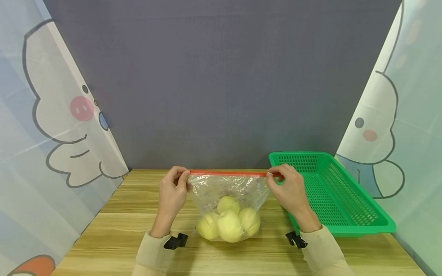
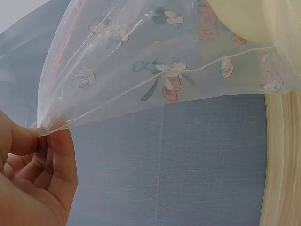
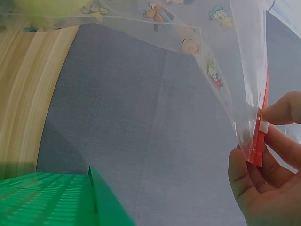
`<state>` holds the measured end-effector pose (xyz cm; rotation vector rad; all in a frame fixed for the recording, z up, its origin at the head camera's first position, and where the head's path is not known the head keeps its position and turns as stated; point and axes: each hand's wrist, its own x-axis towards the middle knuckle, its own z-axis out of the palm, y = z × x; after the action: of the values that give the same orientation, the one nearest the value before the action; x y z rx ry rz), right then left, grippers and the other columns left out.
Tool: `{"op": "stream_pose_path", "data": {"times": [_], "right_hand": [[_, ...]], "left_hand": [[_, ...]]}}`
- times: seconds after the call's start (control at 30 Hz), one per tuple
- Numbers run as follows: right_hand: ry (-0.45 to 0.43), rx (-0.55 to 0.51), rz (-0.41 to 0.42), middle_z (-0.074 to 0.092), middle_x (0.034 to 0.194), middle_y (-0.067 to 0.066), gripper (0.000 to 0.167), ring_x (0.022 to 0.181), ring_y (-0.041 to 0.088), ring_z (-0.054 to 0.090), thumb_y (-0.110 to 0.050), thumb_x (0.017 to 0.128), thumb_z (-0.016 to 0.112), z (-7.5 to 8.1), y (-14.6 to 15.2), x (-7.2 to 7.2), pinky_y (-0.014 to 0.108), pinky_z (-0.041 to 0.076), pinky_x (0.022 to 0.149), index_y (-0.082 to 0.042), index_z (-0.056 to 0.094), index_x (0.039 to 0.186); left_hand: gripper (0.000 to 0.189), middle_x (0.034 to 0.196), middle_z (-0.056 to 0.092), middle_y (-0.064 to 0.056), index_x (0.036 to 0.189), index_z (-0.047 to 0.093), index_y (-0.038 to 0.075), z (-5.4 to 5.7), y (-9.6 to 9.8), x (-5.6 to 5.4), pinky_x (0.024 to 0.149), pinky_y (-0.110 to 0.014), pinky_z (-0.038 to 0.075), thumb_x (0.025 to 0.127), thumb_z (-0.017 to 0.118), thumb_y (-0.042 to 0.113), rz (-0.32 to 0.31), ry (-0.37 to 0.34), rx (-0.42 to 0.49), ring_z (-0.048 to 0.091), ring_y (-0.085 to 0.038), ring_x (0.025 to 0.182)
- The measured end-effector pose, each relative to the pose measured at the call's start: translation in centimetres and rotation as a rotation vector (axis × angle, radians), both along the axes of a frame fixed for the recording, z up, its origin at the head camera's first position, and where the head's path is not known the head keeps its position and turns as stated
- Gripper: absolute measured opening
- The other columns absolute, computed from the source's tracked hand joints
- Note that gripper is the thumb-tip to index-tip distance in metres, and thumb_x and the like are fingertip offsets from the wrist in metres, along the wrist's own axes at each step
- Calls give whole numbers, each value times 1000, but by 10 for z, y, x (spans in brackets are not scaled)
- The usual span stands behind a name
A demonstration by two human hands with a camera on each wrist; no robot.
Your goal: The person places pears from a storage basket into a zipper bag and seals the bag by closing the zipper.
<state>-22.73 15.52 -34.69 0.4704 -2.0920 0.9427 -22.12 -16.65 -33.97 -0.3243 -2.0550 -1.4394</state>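
Observation:
A clear zip bag (image 1: 207, 189) with a red zip strip along its top hangs between both hands, its mouth edge stretched straight. Several pale yellow-green round fruits (image 1: 229, 225) lie bunched in its bottom. My left hand (image 1: 174, 189) pinches the top left corner between thumb and fingers. At the other end, my right hand (image 1: 290, 188) pinches the strip by the white slider (image 3: 264, 126), and a short red end sticks out below its fingers in the right wrist view. Cartoon figures (image 2: 169, 77) are printed on the plastic.
A green plastic basket (image 1: 359, 230) with slotted walls stands on the right of the wooden table (image 1: 114, 230), partly behind the right hand and forearm. A grey panel (image 1: 221, 84) rises behind the table, with cartoon-printed curtains (image 1: 418, 153) on both sides.

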Motion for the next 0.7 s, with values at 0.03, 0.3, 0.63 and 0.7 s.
{"op": "stream_pose_path", "data": {"times": [0.03,0.3,0.63,0.7], "right_hand": [[4,2,1,68,86,5,11,72,23,59,4,82,72,0,0,0,29,48,64,-5,75,88],[26,2,-4,68,84,2,14,70,22,59,6,80,72,-1,3,0,25,47,63,-5,76,87],[18,5,-20,69,85,3,14,70,20,62,5,80,73,1,4,1,27,49,62,-5,77,88],[17,7,-26,69,85,3,14,69,19,62,5,80,73,2,5,1,26,49,62,-5,77,88]], "left_hand": [[9,68,62,-8,96,67,-2,0,0,0,51,-27,52,100,64,5,0,1,1,62,-15,56],[10,68,62,-8,96,67,-2,0,0,0,51,-27,51,100,64,7,-4,3,4,62,-14,56],[15,70,63,-9,96,67,-2,0,0,1,52,-26,51,101,63,11,-10,-11,12,62,-15,58],[15,70,62,-9,96,67,-2,0,0,1,52,-26,51,101,63,12,-11,-12,11,62,-15,58]]}}
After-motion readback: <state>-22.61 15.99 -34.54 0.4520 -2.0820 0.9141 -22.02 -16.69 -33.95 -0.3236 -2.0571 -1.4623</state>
